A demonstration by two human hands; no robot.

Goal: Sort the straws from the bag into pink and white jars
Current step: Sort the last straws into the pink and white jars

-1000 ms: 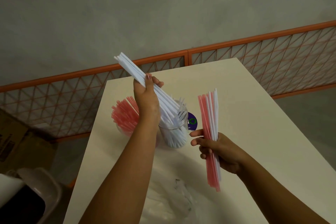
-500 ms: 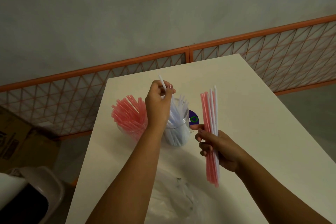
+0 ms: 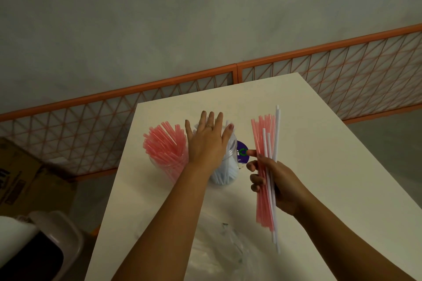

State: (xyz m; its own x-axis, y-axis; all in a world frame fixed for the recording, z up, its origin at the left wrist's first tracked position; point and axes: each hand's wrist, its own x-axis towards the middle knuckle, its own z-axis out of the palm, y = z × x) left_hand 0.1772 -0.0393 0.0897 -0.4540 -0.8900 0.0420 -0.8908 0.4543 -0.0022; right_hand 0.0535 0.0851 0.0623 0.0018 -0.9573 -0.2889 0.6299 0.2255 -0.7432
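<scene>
The left hand (image 3: 206,143) lies flat, fingers straight and spread, palm down on the white straws in the clear glass jar (image 3: 225,166) on the white counter (image 3: 319,166). Right of this jar, the right hand (image 3: 277,180) keeps a closed grip on an upright bundle of pink and white plastic straws (image 3: 267,166). Left of it stands the clear jar of pink straws (image 3: 165,150).
</scene>
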